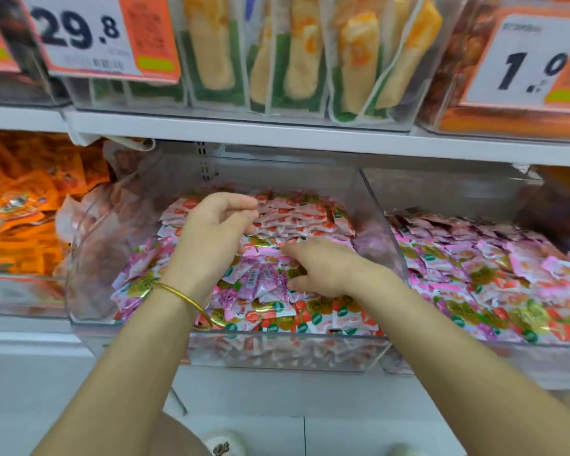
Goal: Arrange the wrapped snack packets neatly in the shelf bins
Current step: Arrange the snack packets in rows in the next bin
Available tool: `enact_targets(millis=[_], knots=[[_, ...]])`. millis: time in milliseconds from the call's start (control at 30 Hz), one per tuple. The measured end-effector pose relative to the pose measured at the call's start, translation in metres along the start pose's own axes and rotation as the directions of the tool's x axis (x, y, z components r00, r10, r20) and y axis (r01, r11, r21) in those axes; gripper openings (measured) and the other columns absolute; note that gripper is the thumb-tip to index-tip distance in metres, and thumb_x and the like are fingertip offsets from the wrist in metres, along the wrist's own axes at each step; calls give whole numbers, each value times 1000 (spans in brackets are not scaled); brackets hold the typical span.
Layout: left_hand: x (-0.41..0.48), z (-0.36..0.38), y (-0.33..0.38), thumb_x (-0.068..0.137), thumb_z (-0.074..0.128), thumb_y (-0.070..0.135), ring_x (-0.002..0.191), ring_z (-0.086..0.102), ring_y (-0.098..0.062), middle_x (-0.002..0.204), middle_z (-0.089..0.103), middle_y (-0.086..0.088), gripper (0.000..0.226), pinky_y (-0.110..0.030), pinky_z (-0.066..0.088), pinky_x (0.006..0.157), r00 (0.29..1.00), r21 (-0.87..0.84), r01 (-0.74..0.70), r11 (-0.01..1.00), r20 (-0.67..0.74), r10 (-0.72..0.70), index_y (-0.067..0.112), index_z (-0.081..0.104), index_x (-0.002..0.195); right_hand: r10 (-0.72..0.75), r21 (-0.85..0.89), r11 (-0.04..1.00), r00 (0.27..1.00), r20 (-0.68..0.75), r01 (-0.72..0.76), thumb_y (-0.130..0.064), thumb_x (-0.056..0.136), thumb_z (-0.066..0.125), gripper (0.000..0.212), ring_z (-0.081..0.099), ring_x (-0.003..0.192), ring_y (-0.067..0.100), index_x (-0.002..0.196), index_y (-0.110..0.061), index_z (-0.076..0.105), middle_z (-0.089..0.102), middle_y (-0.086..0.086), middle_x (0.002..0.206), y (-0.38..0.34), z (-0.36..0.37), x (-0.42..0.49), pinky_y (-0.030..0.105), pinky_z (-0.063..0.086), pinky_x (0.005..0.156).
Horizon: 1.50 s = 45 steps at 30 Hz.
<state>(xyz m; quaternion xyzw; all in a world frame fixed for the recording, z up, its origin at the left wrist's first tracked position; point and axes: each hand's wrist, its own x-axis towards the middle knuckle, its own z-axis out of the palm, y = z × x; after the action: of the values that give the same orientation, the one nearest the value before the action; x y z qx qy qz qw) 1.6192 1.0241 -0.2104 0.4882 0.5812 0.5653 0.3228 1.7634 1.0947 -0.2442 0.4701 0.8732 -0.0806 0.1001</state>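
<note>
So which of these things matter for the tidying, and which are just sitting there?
Part of the job:
pink snack packets
clear middle bin
neighbouring pink packets
left hand
right hand

Just sitting there:
orange packets
yellow packs above
price tags

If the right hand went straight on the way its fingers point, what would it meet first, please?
Probably the loose pink packets heaped in the clear bin: the right hand points leftward into them and may already touch them. The left wrist lies beyond; depth is unclear.
</note>
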Motion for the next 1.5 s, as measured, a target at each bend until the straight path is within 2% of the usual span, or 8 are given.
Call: enact_targets(millis=[200,300,367,500,667,1000,1300,1500], knots=[[2,-6,0,92,50,8,81,60,-17,97,65,-8,21,-31,49,64,1000,3,-4,1000,0,4,26,59,87,103,250,968,949,-297,-27,-12,82,65,37,58,103,25,119,-10,60,58,9,120,3,-14,-2,27,47,85],[3,-8,-2,92,49,9,84,60,-20,96,65,-7,21,-30,50,65,1000,5,0,1000,-6,0,27,59,87,281,640,768,889,-362,17,-3,84,63,22,53,60,10,104,-9,69,63,2,95,9,-29,-13,19,43,57],[3,-9,-3,92,49,9,83,60,-17,97,65,-6,21,-29,50,64,1000,5,10,1000,-7,-10,27,59,87,292,794,608,923,-249,22,0,84,63,20,54,62,15,101,-8,70,65,4,93,6,-32,-14,26,47,59],[2,-9,-3,92,50,10,82,60,-18,97,65,-7,19,-32,51,67,1000,11,27,1000,-15,-27,26,60,89,89,649,755,995,37,-91,0,79,69,22,52,66,12,101,-7,67,61,3,88,-13,-11,0,22,45,58],[2,-6,-2,92,49,8,83,59,-13,98,65,-5,18,-27,49,63,1000,11,17,1000,-12,-17,22,60,94,21,676,736,1000,21,-30,-3,79,71,23,48,59,8,69,-18,56,53,-5,69,-14,-6,0,19,38,53],[4,1,-2,91,48,6,75,57,-6,98,64,-5,17,-16,47,52,1000,-16,13,1000,8,-13,18,59,95,197,974,222,980,5,-49,12,74,68,32,50,48,13,59,-13,53,53,1,52,-25,5,5,23,39,49],[3,1,-3,93,50,13,85,59,-8,101,64,-1,16,-23,47,63,998,8,25,1000,64,-26,25,60,92,368,965,126,892,-262,232,14,76,64,29,50,43,7,65,-10,53,52,-7,41,6,-25,-24,22,42,51],[-10,21,8,92,52,28,78,63,-9,91,69,2,17,-30,56,77,906,-104,208,972,396,-152,18,65,92,344,936,-82,891,-297,344,13,76,63,27,56,52,16,65,-10,54,59,7,56,14,-37,-49,31,42,59]])
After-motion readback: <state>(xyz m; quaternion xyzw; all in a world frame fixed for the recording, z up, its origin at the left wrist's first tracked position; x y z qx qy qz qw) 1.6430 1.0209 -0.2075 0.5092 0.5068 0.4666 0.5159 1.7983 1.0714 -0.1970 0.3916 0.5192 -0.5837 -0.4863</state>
